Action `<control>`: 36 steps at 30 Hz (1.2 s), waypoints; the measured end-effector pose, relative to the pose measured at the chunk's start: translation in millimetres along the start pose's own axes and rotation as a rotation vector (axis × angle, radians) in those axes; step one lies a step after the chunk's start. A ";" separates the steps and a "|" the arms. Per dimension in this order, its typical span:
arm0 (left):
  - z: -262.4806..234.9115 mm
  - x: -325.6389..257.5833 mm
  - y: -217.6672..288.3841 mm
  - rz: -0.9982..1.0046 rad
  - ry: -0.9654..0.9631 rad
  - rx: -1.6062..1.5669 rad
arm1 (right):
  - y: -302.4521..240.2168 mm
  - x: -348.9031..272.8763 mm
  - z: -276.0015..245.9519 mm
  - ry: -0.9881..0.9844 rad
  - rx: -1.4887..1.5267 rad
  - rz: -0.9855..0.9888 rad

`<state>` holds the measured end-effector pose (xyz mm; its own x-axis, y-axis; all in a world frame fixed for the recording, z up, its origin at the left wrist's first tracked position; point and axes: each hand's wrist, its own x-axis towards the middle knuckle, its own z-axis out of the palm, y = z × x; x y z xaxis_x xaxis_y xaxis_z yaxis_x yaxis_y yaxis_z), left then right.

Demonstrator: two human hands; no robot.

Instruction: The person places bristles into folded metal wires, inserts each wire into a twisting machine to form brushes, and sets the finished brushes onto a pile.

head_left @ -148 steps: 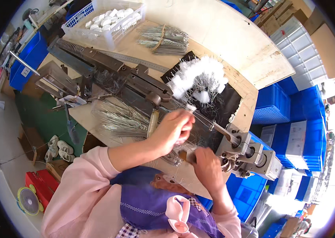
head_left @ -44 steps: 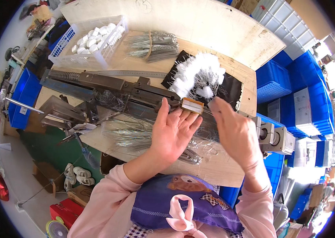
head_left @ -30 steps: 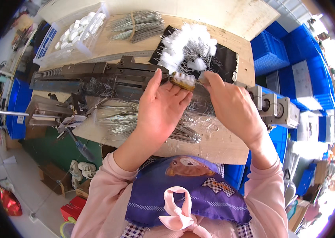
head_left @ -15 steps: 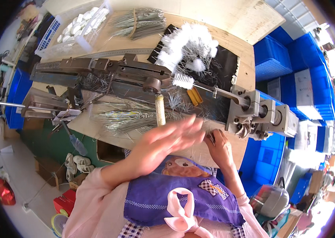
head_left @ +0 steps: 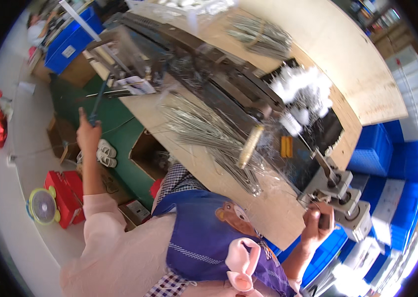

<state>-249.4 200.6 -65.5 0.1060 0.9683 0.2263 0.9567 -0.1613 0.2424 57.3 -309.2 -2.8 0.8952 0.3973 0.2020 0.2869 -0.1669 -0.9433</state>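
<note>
My left hand (head_left: pixel 89 136) is stretched out to the far left, past the bench edge. Its fingers close round the end of a blue lever (head_left: pixel 101 99), with one finger standing straight. At the right, my right hand (head_left: pixel 314 225) is closed on a small dark-handled tool (head_left: pixel 326 221), whose kind I cannot make out, just below the metal chuck unit (head_left: pixel 340 185). A white bristle brush (head_left: pixel 291 123) on a twisted wire stem spans from the long steel bar (head_left: pixel 229 74) to the chuck. A pale wrapped handle (head_left: pixel 251 146) sticks out from the bar towards me.
Loose wires (head_left: pixel 209 128) lie along the near bench (head_left: pixel 273 218). A pile of finished white brushes (head_left: pixel 305 94) sits behind the bar, beside a tied wire bundle (head_left: pixel 261 37). Yellow blocks (head_left: pixel 286 147) lie near the brush. Blue crates (head_left: pixel 374 148) stand at the right.
My left hand has swung from over the bench out to the blue lever and grips it. My right hand has moved right, to the chuck. The view has turned and tilted.
</note>
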 end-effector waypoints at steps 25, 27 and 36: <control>-88.8 -194.0 277.0 0.207 -1.796 -1.376 | -55.4 119.8 60.7 -0.288 -0.877 -0.658; -111.4 -175.3 285.9 -0.005 -2.063 -1.531 | -56.9 119.3 66.6 -0.292 -0.893 -0.669; -70.1 -98.0 216.5 -0.147 -1.590 -2.054 | -55.3 123.5 74.5 -0.256 -0.820 -0.630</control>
<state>-71.6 57.5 30.9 0.9691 0.2267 -0.0970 -0.1513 0.8572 0.4922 126.6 -183.7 54.7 0.4339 0.7862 0.4401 0.9009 -0.3838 -0.2025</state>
